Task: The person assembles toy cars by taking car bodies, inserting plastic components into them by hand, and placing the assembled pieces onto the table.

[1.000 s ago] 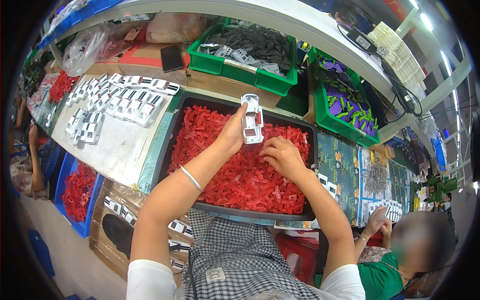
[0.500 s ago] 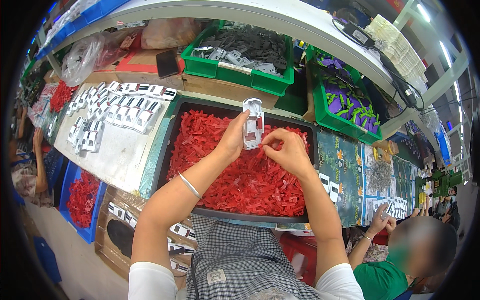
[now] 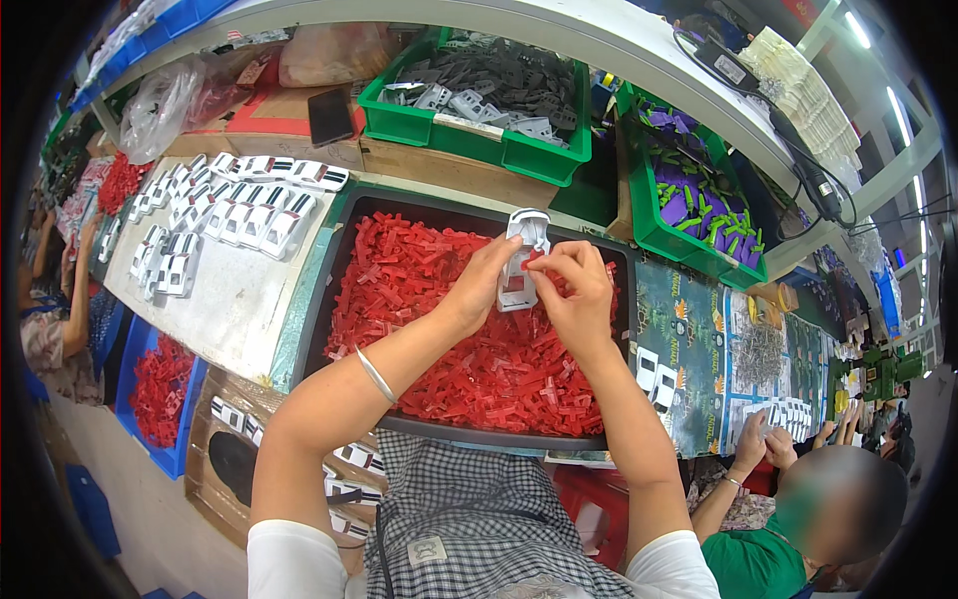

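Observation:
My left hand [image 3: 483, 287] is closed around a white toy car body shell [image 3: 528, 227], held upright with its hollow inside facing me. The fingers of my right hand [image 3: 579, 292] pinch a small red plastic piece [image 3: 530, 264] against the inside of the shell. Both hands hover over a black tray [image 3: 469, 436] heaped with red translucent plastic pieces [image 3: 439, 371]. How far the pinched piece sits in the shell is partly hidden by my fingers.
White car shells [image 3: 289, 225] stand in rows on a pale board at left. A green bin [image 3: 469, 135] of grey parts and another green bin [image 3: 689, 250] of purple and green parts stand behind. A blue bin [image 3: 180, 454] holds red pieces. A co-worker [image 3: 758, 554] sits at right.
The shell and both hands have shifted slightly right and down. My right fingers have risen from the shell's lower edge to its middle, with the red piece against the inside.

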A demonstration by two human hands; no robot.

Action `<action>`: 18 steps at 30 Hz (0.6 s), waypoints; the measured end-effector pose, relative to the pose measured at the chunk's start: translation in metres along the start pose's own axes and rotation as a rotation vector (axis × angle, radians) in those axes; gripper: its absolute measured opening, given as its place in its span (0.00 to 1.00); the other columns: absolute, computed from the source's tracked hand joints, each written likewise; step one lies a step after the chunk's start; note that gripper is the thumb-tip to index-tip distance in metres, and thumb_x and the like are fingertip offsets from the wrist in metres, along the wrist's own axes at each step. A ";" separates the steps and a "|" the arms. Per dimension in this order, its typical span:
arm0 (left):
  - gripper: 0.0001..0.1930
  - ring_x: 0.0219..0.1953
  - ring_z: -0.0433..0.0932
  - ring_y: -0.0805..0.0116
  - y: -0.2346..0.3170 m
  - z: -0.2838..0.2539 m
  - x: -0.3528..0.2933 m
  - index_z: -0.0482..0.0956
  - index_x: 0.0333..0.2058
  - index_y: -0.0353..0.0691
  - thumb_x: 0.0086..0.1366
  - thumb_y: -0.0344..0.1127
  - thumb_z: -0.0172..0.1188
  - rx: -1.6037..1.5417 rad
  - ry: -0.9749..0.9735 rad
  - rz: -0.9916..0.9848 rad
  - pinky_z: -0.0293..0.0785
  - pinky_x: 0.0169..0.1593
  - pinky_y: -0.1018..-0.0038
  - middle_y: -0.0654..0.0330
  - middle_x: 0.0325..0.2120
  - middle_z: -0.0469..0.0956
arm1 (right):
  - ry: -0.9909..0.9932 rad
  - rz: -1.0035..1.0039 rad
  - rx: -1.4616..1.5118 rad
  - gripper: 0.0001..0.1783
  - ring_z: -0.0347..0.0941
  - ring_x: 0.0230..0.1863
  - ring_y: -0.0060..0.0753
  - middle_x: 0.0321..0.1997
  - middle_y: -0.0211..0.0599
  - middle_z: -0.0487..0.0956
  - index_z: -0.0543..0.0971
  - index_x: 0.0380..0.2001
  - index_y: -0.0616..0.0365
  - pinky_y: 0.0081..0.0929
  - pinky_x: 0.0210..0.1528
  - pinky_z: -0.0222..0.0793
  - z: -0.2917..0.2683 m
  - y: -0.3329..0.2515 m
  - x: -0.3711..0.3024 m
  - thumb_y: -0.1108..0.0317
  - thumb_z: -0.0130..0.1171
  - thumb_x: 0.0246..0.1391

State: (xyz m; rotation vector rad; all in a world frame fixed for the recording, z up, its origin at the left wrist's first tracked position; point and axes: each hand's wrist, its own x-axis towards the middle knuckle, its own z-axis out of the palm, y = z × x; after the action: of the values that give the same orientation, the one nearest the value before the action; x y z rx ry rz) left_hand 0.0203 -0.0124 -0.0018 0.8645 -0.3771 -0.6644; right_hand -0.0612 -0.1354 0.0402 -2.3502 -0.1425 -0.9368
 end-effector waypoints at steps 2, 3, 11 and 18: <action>0.18 0.43 0.72 0.75 -0.005 0.003 -0.004 0.71 0.50 0.39 0.70 0.45 0.47 -0.005 -0.015 -0.010 0.70 0.47 0.74 0.64 0.42 0.74 | 0.038 -0.117 -0.142 0.09 0.68 0.32 0.33 0.32 0.33 0.72 0.81 0.28 0.56 0.26 0.30 0.65 0.006 0.000 0.001 0.80 0.64 0.39; 0.18 0.44 0.72 0.75 -0.007 0.004 -0.006 0.71 0.50 0.39 0.70 0.45 0.46 -0.008 -0.030 -0.019 0.69 0.47 0.74 0.64 0.42 0.73 | 0.022 -0.103 -0.200 0.10 0.68 0.35 0.36 0.35 0.34 0.72 0.80 0.28 0.56 0.30 0.35 0.65 0.007 -0.002 0.000 0.79 0.64 0.37; 0.17 0.41 0.73 0.75 -0.009 0.008 -0.010 0.71 0.47 0.40 0.71 0.46 0.43 -0.151 0.049 -0.086 0.73 0.43 0.72 0.64 0.38 0.73 | 0.003 -0.206 -0.317 0.10 0.67 0.45 0.42 0.44 0.37 0.72 0.79 0.28 0.57 0.38 0.48 0.60 0.008 -0.005 -0.002 0.77 0.64 0.37; 0.18 0.39 0.74 0.74 -0.004 0.011 -0.013 0.69 0.48 0.40 0.72 0.47 0.41 -0.023 0.032 -0.071 0.75 0.38 0.70 0.63 0.38 0.74 | -0.075 -0.241 -0.305 0.09 0.67 0.48 0.44 0.44 0.37 0.72 0.80 0.28 0.54 0.41 0.50 0.58 0.006 0.002 -0.003 0.74 0.64 0.36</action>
State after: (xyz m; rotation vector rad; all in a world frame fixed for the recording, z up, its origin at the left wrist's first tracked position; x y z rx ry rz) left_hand 0.0025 -0.0117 0.0012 0.8692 -0.3109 -0.7184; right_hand -0.0595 -0.1333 0.0339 -2.6956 -0.3404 -1.0453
